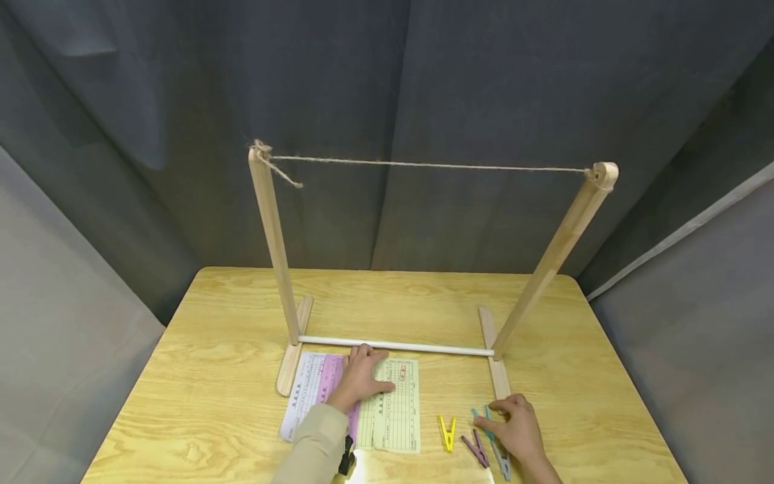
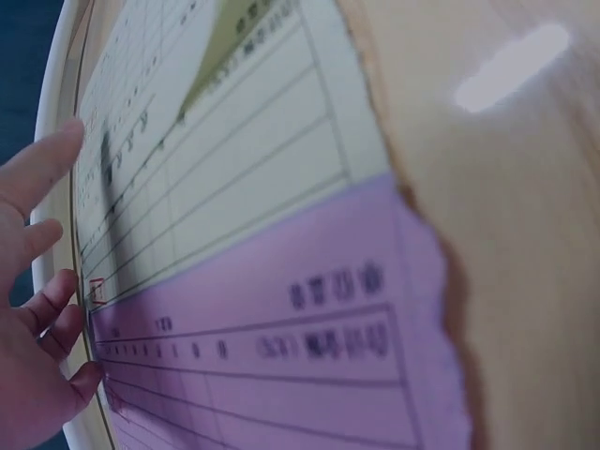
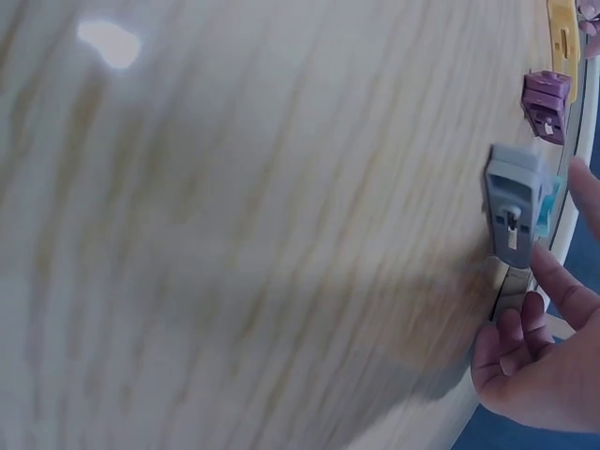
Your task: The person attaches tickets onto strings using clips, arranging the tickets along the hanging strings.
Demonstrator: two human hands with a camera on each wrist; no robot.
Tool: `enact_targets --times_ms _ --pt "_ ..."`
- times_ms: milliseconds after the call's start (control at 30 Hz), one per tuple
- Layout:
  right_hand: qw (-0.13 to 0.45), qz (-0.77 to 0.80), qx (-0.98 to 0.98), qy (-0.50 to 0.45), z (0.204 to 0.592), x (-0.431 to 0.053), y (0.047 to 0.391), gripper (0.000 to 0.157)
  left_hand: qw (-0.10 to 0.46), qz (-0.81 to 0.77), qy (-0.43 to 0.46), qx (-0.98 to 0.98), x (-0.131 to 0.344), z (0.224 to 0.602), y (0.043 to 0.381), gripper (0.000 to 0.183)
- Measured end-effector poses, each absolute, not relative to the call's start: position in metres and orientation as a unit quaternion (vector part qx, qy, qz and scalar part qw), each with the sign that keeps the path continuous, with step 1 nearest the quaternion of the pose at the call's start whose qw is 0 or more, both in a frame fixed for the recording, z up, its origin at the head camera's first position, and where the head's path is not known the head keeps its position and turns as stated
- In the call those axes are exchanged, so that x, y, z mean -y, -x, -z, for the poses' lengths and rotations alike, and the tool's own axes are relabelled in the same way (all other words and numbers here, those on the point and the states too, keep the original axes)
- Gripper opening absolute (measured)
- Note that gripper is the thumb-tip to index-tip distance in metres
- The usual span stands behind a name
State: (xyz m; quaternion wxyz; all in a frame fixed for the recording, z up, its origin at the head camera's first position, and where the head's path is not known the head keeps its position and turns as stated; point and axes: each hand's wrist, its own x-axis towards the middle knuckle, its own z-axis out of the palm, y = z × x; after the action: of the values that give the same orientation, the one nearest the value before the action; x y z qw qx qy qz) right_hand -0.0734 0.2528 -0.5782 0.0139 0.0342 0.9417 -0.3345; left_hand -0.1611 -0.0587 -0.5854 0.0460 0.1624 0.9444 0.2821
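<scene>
My left hand [image 1: 361,376] rests with spread fingers over a row of overlapping printed paper slips: a white slip [image 1: 304,390], a pink-purple slip [image 1: 330,371] and pale green slips [image 1: 404,410]. In the left wrist view, its fingers lie near the far edge of the purple slip [image 2: 281,328]. My right hand [image 1: 519,430] pinches a blue clothespin [image 1: 488,430] between thumb and forefinger. A grey clothespin [image 1: 502,462] lies just below it, partly covering the blue one in the right wrist view. To the left are a purple clothespin [image 1: 476,449] and a yellow clothespin [image 1: 447,433].
A wooden frame stands on the table [image 1: 230,376], with a left post [image 1: 275,249], a right post [image 1: 547,262] and a white crossbar [image 1: 399,346]. Twine [image 1: 423,165] is strung between the post tops. Dark curtains [image 1: 326,87] hang behind.
</scene>
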Motion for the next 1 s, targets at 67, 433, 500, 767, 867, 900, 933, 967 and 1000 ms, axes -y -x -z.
enact_targets --times_ms 67,433,500,767,867,900,933,967,1000 --pt "0.021 0.332 -0.942 -0.038 0.579 -0.253 0.072 0.050 0.048 -0.272 -0.160 -0.948 0.057 0.587 0.160 0.068" --pt "0.016 0.330 -0.943 -0.050 0.580 -0.251 0.068 0.040 0.030 -0.249 -0.145 -0.957 0.052 0.591 0.157 0.052" --pt "0.019 0.328 -0.943 -0.054 0.578 -0.249 0.068 0.043 0.029 -0.251 -0.145 -0.957 0.052 0.592 0.157 0.049" --pt "0.019 0.288 -0.956 -0.057 0.573 -0.242 0.072 0.054 0.025 -0.272 -0.156 -0.949 0.051 0.590 0.159 0.040" --pt "0.021 0.288 -0.956 -0.060 0.573 -0.241 0.075 0.052 0.023 -0.277 -0.155 -0.948 0.050 0.590 0.161 0.038" --pt "0.022 0.288 -0.955 -0.062 0.573 -0.241 0.076 0.050 0.026 -0.282 -0.154 -0.947 0.050 0.589 0.161 0.038" --pt "0.022 0.289 -0.955 -0.064 0.574 -0.240 0.076 0.047 0.029 -0.285 -0.152 -0.946 0.050 0.590 0.161 0.037" --pt "0.022 0.289 -0.955 -0.066 0.575 -0.240 0.077 0.044 0.033 -0.288 -0.151 -0.945 0.050 0.589 0.161 0.037" --pt "0.022 0.288 -0.955 -0.068 0.575 -0.240 0.077 0.040 0.034 -0.291 -0.150 -0.944 0.050 0.589 0.161 0.036"
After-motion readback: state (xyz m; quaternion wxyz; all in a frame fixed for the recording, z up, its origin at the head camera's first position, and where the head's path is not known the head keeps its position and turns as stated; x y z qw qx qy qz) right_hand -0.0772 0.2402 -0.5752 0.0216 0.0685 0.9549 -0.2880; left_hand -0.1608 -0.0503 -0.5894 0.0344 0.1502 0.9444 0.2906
